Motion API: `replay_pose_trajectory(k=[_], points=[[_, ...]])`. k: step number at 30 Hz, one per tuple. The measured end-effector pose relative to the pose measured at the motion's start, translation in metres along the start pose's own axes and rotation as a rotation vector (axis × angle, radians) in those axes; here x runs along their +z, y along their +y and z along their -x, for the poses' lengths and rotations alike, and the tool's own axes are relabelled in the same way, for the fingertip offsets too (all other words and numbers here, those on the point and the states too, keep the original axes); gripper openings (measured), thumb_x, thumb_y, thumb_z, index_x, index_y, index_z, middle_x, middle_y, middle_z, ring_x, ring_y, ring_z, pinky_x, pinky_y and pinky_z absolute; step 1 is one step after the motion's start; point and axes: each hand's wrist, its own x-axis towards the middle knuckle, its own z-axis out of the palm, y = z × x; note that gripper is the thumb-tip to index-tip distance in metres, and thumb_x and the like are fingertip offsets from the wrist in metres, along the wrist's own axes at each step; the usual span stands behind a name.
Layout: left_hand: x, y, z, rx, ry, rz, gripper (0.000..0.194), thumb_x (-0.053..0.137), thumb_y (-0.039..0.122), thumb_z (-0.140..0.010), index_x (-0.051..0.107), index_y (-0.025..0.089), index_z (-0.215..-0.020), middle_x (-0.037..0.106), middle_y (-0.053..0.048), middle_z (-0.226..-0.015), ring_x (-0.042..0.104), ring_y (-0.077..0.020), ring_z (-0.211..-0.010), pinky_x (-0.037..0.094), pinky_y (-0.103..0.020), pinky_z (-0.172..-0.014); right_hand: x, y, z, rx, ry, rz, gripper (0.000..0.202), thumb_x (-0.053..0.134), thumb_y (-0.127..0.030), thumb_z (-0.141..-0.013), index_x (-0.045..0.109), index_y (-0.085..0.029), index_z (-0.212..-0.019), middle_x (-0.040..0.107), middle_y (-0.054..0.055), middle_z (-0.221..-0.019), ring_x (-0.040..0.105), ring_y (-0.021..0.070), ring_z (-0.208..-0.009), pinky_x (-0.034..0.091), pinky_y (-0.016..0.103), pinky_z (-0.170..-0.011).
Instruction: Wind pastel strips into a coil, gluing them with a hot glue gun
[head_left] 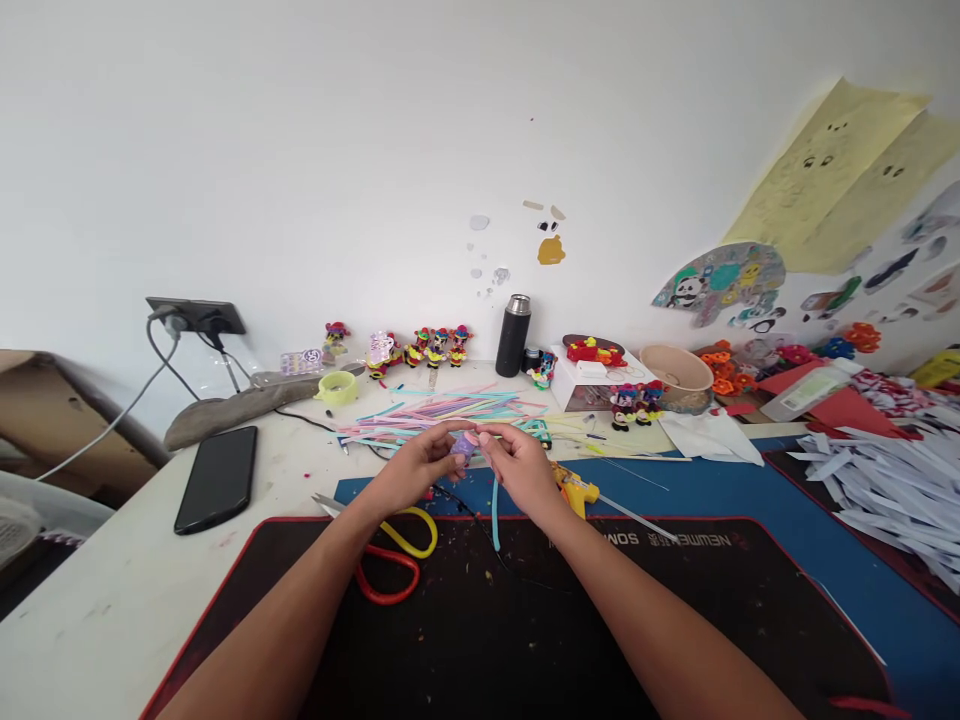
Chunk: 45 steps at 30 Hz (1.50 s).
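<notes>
Both hands meet above the far edge of the black mat (480,620). Between the fingertips of my left hand (420,465) is a small purple piece with a pink top (463,446); its exact kind is too small to tell. My right hand (521,468) is closed in a pinch at the right side of that same piece, its fingertips touching the pink part. A light blue pipe cleaner (496,515) extends downward below my right hand; whether it is held is hidden. Scissors with red and yellow handles (388,575) lie under my left forearm.
Behind the hands is a pile of pastel pipe cleaners (442,412). A yellow glue gun (576,490) lies beside my right wrist. Further out are a phone (217,480), a black flask (514,338), small colourful figures (439,347), a white box (600,388) and white paper strips (892,490).
</notes>
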Motion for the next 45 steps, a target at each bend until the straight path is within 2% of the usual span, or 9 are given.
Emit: replay_pose_trajectory(k=[7, 14, 22, 30, 37, 45], points=[[-0.008, 0.0, -0.004, -0.002, 0.134, 0.093, 0.058, 0.079, 0.047, -0.084, 0.061, 0.02, -0.131, 0.066, 0.0, -0.083, 0.07, -0.019, -0.075, 0.058, -0.035, -0.076, 0.006, 0.003, -0.016, -0.035, 0.049, -0.036, 0.043, 0.06, -0.056, -0.093, 0.076, -0.018, -0.107, 0.047, -0.004, -0.052, 0.042, 0.0157, -0.046, 0.034, 0.028, -0.046], [-0.013, 0.003, -0.003, -0.007, 0.245, 0.152, 0.054, 0.083, 0.044, -0.08, 0.06, 0.02, -0.123, 0.069, -0.001, -0.087, 0.069, -0.0178, -0.073, 0.058, -0.033, -0.072, 0.009, 0.004, -0.023, -0.19, 0.014, 0.191, 0.034, 0.062, -0.046, -0.095, 0.078, -0.021, -0.113, 0.052, -0.003, -0.062, 0.047, 0.0156, -0.058, 0.037, 0.027, -0.057], [-0.008, 0.005, -0.002, -0.069, 0.142, 0.11, 0.046, 0.082, 0.041, -0.082, 0.06, 0.02, -0.117, 0.07, 0.0, -0.082, 0.069, -0.0171, -0.07, 0.056, -0.031, -0.068, 0.006, 0.02, -0.02, -0.18, 0.029, 0.281, 0.033, 0.061, -0.038, -0.095, 0.077, -0.02, -0.117, 0.048, -0.005, -0.059, 0.047, 0.0152, -0.055, 0.035, 0.027, -0.057], [-0.004, 0.002, -0.002, -0.149, 0.088, 0.142, 0.047, 0.083, 0.038, -0.082, 0.06, 0.02, -0.119, 0.069, -0.001, -0.083, 0.069, -0.0163, -0.07, 0.056, -0.029, -0.066, 0.0, 0.015, -0.015, -0.28, 0.069, 0.399, 0.019, 0.063, -0.03, -0.094, 0.079, -0.023, -0.102, 0.06, -0.001, -0.066, 0.051, 0.0153, -0.057, 0.034, 0.027, -0.058], [-0.004, 0.0, -0.002, -0.2, 0.073, 0.2, 0.047, 0.082, 0.036, -0.083, 0.06, 0.02, -0.122, 0.069, 0.0, -0.083, 0.07, -0.0164, -0.069, 0.056, -0.028, -0.066, -0.003, 0.008, -0.008, -0.324, 0.052, 0.491, 0.017, 0.064, -0.03, -0.096, 0.077, -0.025, -0.107, 0.068, 0.0, -0.072, 0.057, 0.0169, -0.063, 0.036, 0.027, -0.062], [-0.005, -0.005, -0.001, -0.201, 0.04, 0.142, 0.046, 0.079, 0.038, -0.087, 0.061, 0.022, -0.126, 0.069, 0.0, -0.083, 0.071, -0.0173, -0.073, 0.057, -0.029, -0.069, -0.004, 0.001, -0.005, -0.324, 0.008, 0.537, 0.015, 0.06, -0.024, -0.098, 0.075, -0.025, -0.101, 0.07, 0.0, -0.073, 0.059, 0.017, -0.064, 0.033, 0.027, -0.061]])
